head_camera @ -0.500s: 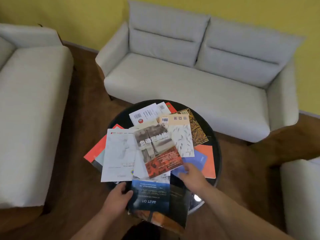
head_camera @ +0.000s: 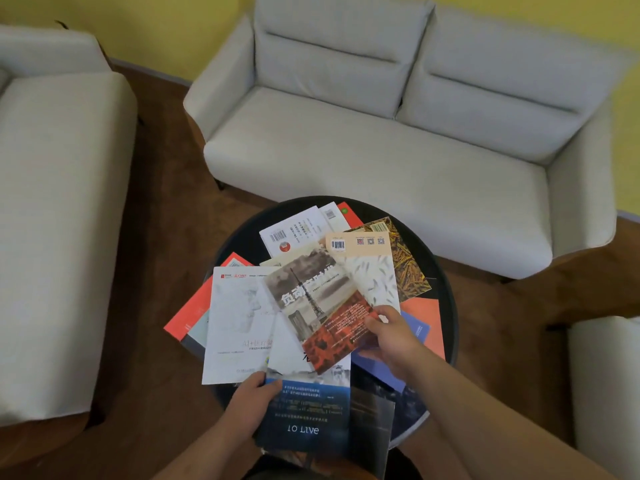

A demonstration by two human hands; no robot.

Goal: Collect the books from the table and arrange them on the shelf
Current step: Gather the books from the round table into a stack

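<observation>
Plainly we are in the gathering stage; the books lie fanned and overlapping on the round dark table (head_camera: pixel 446 292) at lower centre of the frame, with a pale sofa (head_camera: pixel 381 150) across the upper half and no shelf in view. Our left hand (head_camera: pixel 251 405), at bottom centre, has its fingers closed on the left edge of the dark blue book (head_camera: pixel 304 415), thumb on the cover; that book juts off the table's near edge toward us. Our right hand (head_camera: pixel 389 336), right of centre, has its thumb pressed on the lower right corner of the tower-cover book (head_camera: pixel 318 306), which sits on top of the heap; the other fingers seem to curl beneath that corner, though we cannot see them fully.

We judge these to be thin paperbacks; light singly, limp enough to sag if held by one corner, and with glossy covers that will slide over one another. The white book (head_camera: pixel 235 327) at left centre and the fish-pattern book (head_camera: pixel 372 271) above the right hand overlap their neighbours, so lifting one may drag others toward the rim; the red book (head_camera: pixel 188 315) at far left already overhangs it. Better, we think, to square them into a stack and take hold along the spine or long edge, palm underneath; a tall pile carried loosely could fan out and spill.
</observation>
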